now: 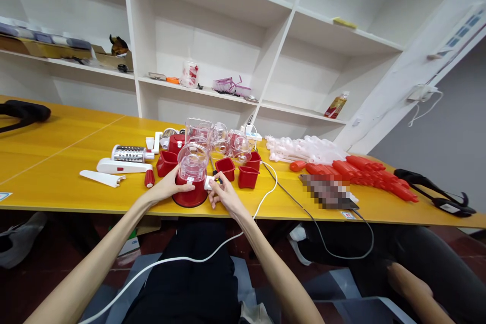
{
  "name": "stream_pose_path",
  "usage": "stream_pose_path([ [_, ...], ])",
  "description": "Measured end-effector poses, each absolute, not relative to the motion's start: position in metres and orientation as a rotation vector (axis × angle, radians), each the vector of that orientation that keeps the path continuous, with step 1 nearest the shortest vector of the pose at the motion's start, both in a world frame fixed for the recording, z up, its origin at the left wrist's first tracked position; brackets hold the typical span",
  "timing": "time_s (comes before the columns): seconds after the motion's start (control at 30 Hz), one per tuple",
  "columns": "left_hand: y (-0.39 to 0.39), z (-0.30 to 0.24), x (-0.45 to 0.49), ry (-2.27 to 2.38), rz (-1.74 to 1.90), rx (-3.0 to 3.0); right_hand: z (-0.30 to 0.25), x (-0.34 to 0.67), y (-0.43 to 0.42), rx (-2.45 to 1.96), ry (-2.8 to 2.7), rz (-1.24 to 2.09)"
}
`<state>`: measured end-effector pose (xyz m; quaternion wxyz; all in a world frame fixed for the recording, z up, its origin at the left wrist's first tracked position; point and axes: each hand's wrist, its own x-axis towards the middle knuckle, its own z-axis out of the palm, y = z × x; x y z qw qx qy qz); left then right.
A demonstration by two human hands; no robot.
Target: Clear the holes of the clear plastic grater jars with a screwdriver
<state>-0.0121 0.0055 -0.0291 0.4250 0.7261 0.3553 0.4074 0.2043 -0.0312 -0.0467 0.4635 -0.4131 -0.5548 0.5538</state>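
A red suction base [192, 196] with a clear plastic housing [193, 159] on top stands upright at the table's front edge. My left hand [171, 186] grips the left side of this base, thumb across its front. On the right side, my right hand [224, 193] has its fingers closed around a white knob [208, 183] that sticks out of the base. Left of them lie a drum grater [131, 154], a long white handle [123, 166], a flat white plastic arm [100, 178] and a red grip [149, 178].
Several red cups [248, 177] and more clear housings [239, 146] stand just behind and right. A white cable [266, 195] crosses the table edge. White plastic parts [307, 149], red parts [357, 172] and a tablet-like dark object [328, 192] lie farther right. Another person's hand [410, 283] rests lower right.
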Motion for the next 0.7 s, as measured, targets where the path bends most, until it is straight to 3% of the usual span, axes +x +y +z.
stream_pose_path([
  [0.5,-0.005,-0.023,0.005,0.919,1.298,1.877,-0.054,0.186,-0.034,-1.205,-1.325,1.196],
  [0.7,-0.004,-0.02,-0.001,0.862,1.245,1.908,-0.049,0.193,-0.044,-1.187,-1.595,0.902],
])
